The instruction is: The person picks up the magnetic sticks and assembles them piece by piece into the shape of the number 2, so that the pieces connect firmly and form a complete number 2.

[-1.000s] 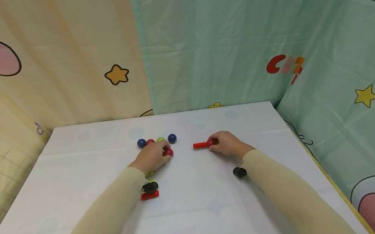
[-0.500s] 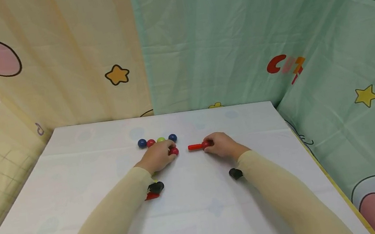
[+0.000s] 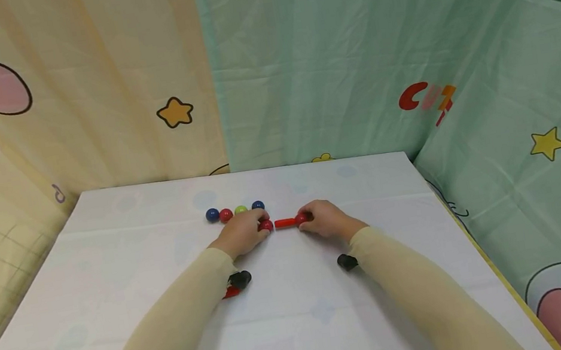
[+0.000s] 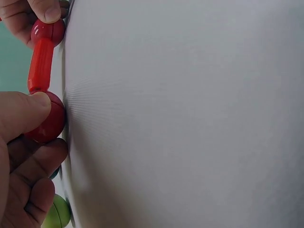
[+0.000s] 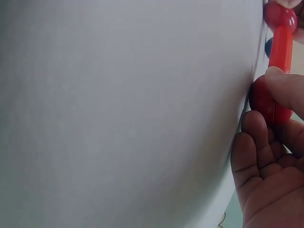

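Note:
My left hand pinches a red ball between thumb and fingers, low over the white tabletop. Opposite it, my right hand grips a second red ball that has a red stick joined to it. The stick points left at the first ball. In the left wrist view the stick's end meets or nearly meets the left ball; whether they are joined I cannot tell. The right wrist view has the right thumb lying over the ball by the stick's base.
Behind my left hand stand a blue ball, a red ball, a green ball and another blue ball. A red piece lies partly hidden under the left sleeve. Printed curtains hang beyond the table's far edge.
Both hands have come together: the left moved right with its red ball, the right moved left with its ball and stick. The gap between them has almost closed.

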A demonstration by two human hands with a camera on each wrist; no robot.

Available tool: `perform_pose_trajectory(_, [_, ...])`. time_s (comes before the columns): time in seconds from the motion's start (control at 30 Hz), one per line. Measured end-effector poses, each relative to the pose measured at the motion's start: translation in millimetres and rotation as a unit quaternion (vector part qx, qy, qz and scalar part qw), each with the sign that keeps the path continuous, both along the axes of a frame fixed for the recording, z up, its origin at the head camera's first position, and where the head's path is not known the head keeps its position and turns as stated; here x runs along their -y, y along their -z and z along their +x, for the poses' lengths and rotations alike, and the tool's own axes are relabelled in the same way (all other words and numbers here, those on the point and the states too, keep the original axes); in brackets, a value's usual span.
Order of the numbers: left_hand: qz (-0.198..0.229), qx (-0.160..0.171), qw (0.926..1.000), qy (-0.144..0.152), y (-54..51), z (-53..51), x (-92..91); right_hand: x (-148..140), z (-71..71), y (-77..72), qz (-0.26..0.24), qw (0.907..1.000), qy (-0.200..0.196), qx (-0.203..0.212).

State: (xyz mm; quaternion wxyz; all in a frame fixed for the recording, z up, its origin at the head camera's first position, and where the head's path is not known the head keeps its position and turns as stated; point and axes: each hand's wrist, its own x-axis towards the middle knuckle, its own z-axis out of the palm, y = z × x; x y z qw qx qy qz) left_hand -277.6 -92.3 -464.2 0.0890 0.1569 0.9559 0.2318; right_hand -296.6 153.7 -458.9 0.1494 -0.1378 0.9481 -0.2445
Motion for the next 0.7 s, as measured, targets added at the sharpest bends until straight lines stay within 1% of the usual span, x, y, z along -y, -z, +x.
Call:
perform_pose_trajectory(0.13, [0.009,0.000,1.0000,-0.001,-0.4,0.7,-2.3,2.1,-0.9,2.2,0.005,0.9999,-0.007,-0.007])
perform_pose_trajectory(0.27, [0.013,0.002,0.9999,-0.005,-0.9,1.5,-3.2,2.3,-1.8,4.1,0.009,0.9999,-0.001,-0.008])
perform_pose_trajectory(0.7, [0.008,0.007,0.9999,-0.007,-1.5,2.0,-3.3,1.8,-2.5,4.4,0.006,0.9999,0.010,-0.001])
